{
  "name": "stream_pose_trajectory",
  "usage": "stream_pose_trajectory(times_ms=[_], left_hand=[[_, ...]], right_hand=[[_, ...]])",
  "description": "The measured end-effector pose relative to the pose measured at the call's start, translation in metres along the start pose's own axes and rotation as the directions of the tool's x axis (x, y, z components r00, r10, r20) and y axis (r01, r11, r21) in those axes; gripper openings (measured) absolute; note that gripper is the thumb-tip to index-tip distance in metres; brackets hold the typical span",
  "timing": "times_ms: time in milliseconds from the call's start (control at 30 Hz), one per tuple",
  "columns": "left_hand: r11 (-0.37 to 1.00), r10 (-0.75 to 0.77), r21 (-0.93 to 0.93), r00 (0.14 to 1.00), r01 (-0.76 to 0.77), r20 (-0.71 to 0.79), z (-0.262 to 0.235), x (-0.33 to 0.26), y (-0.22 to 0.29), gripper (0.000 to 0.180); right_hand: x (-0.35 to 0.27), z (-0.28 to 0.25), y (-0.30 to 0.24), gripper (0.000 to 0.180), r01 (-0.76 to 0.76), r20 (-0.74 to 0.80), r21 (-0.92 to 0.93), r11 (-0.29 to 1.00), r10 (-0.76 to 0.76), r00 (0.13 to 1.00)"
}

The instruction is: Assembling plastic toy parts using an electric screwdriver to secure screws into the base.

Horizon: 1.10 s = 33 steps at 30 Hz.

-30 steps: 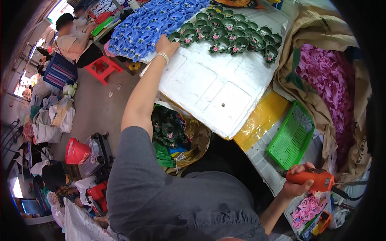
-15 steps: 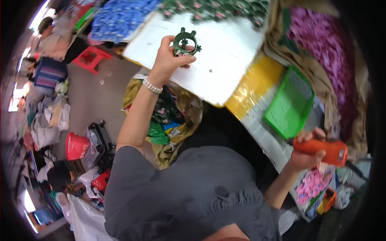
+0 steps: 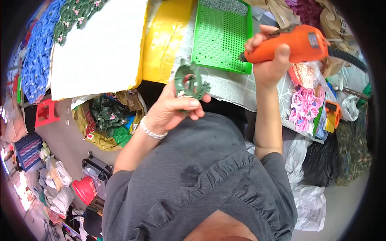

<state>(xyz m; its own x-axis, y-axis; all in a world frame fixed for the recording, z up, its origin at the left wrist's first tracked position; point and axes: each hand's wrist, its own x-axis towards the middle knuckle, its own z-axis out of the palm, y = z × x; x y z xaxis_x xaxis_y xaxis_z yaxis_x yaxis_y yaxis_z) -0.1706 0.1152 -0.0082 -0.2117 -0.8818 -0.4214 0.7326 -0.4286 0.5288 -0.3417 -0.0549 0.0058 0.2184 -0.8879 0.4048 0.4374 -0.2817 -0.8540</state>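
the left hand (image 3: 173, 106) is pinching a green ring-shaped piece (image 3: 197, 85) in front of the grey top (image 3: 169, 172) and the right hand (image 3: 267, 72) is gripping an orange power tool (image 3: 299, 44) near a green tray (image 3: 221, 44), seemingly a readying step, the next move calling for careful alignment of both.

Board (image 3: 98, 50) left of tray (image 3: 219, 42), ring (image 3: 198, 85) nearer, tool (image 3: 295, 44) right
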Motion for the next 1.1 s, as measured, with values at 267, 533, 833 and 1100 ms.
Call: stream_pose_trajectory(times_ms=[267,533,833,1100], left_hand=[[0.996,0.019,0.086,0.995,-0.01,-0.098,0.021,0.025,-0.014,0.051],[0.997,0.064,0.054,0.997,-0.062,-0.047,0.019,0.029,-0.013,0.051],[0.995,0.091,0.045,0.995,-0.089,-0.039,0.017,0.027,-0.014,0.052],[0.994,0.088,0.062,0.996,-0.088,-0.009,0.015,0.027,-0.013,0.052]], right_hand=[[0.009,-0.006,0.019,0.064,0.024,0.005,-0.063,0.998,-0.024,1.0],[0.009,-0.001,0.022,0.063,0.003,-0.003,-0.086,0.996,-0.004,1.0],[0.01,0.002,0.021,0.063,0.008,-0.02,-0.12,0.993,-0.011,1.0],[0.009,0.005,0.019,0.066,0.009,-0.036,-0.157,0.988,-0.015,0.999]])
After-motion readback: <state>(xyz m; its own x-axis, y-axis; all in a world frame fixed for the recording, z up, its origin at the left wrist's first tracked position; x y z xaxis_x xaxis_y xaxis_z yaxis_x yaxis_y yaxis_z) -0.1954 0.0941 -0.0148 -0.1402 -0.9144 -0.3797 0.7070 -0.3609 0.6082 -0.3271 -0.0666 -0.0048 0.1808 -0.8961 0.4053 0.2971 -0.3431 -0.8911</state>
